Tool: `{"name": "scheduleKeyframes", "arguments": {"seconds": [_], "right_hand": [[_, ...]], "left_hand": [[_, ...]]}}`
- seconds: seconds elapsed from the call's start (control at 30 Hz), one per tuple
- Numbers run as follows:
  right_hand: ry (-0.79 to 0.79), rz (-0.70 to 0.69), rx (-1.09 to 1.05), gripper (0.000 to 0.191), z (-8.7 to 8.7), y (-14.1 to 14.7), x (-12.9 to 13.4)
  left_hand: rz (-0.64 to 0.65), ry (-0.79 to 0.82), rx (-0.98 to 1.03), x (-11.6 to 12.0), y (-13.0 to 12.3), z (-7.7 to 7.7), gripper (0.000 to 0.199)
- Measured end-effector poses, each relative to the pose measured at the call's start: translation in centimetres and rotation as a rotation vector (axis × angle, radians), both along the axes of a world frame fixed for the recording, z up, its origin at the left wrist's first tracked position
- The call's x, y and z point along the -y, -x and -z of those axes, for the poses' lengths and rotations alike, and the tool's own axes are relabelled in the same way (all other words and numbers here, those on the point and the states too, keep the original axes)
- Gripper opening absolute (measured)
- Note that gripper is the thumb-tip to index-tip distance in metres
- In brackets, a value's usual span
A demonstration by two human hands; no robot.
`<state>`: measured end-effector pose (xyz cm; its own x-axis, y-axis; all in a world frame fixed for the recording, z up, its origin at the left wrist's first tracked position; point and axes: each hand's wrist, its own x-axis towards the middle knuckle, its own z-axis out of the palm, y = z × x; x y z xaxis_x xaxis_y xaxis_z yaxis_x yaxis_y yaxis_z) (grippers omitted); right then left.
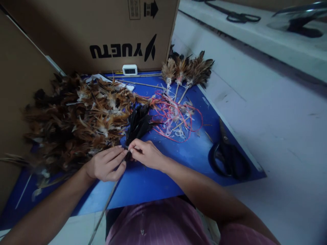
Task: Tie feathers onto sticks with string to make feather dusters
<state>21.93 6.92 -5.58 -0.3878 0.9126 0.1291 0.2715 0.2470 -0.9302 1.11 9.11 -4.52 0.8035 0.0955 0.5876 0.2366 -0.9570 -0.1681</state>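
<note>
Black feathers (139, 124) fan out from the top of a thin stick (105, 207), which slants down past the table's front edge. My left hand (108, 165) is closed around the stick just below the feathers. At the base of the feathers, my right hand (146, 153) is closed in a pinch, its fingertips almost meeting those of the left. What lies between the right fingertips is too small to make out. A large heap of brown feathers (84, 119) spreads beside my left hand. Beyond the right hand lies a tangle of pink string (189, 127).
Several finished-looking feather dusters (181, 73) lie at the back right of the blue table (163, 183). Black-handled scissors (228, 156) rest near the right edge. A small white digital timer (129, 70) stands before a cardboard box (114, 27). Another pair of scissors (242, 17) lies on the ledge.
</note>
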Motion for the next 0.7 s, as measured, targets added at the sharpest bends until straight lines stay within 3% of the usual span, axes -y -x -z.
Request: {"name": "scheduleKeyframes", "arguments": {"seconds": [0.17, 0.3, 0.4, 0.7], "right_hand": [[0.011, 0.023, 0.04, 0.012, 0.0, 0.0, 0.0], [-0.082, 0.035, 0.064, 0.022, 0.1, 0.1, 0.2], [-0.145, 0.052, 0.072, 0.016, 0.5, 0.3, 0.3], [-0.055, 0.091, 0.102, 0.009, 0.6, 0.4, -0.1]], "left_hand": [[-0.005, -0.035, 0.016, 0.2, -0.1, -0.2, 0.018], [-0.038, 0.029, 0.035, 0.4, -0.2, -0.4, 0.021], [-0.056, 0.036, 0.043, 0.4, -0.2, -0.4, 0.02], [-0.2, 0.382, 0.195, 0.0, -0.7, 1.3, 0.01]]}}
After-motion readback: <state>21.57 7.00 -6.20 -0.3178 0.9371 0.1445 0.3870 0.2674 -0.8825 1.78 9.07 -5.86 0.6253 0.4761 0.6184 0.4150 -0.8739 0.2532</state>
